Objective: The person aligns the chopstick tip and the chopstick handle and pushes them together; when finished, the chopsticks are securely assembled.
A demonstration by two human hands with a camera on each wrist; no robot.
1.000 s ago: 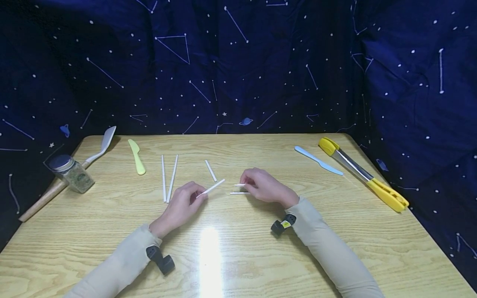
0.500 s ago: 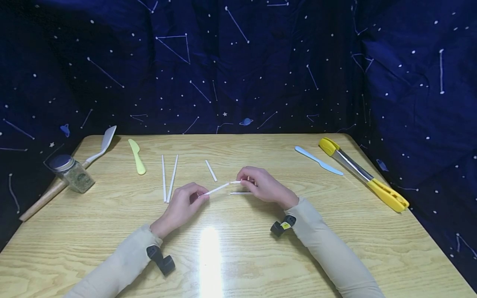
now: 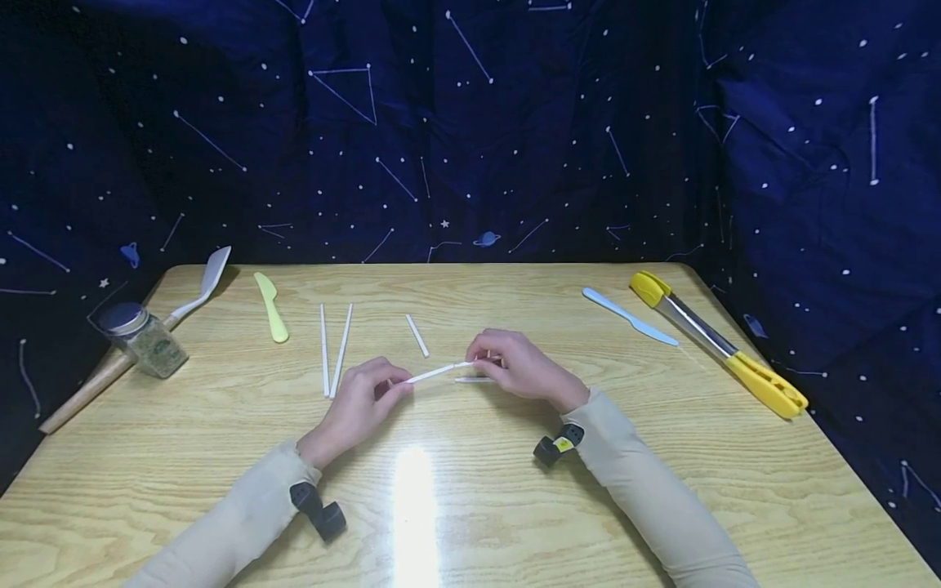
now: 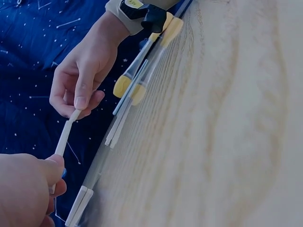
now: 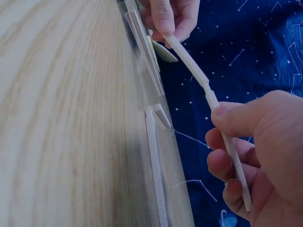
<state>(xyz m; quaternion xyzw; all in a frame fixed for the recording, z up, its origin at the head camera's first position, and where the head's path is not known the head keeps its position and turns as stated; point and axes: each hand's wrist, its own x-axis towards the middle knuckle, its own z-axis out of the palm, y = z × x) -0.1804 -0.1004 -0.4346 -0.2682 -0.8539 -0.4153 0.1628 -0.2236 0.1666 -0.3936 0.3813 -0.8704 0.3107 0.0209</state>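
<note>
My left hand (image 3: 362,398) pinches one end of a white chopstick piece (image 5: 189,61) between thumb and fingers. My right hand (image 3: 522,369) holds a second white chopstick piece (image 5: 240,175), its thumb pressing near the front end and the rest running back along the curled fingers. The two pieces meet tip to tip above the table, slightly bent at the joint, where a small step shows in the right wrist view. Another piece (image 3: 470,380) lies under my right hand, which hides part of it. A short piece (image 3: 417,336) lies farther back, between the hands.
Two long white chopsticks (image 3: 324,351) lie left of the middle. Beyond them is a light green knife (image 3: 272,308). A spice jar (image 3: 156,347) and a turner (image 3: 88,390) are at the left edge. A blue knife (image 3: 629,317) and yellow tongs (image 3: 709,339) lie right.
My left hand's chopstick piece has moved right and tilted flatter, and its tip now meets the other piece. My right hand has shifted slightly left, bringing its piece in line.
</note>
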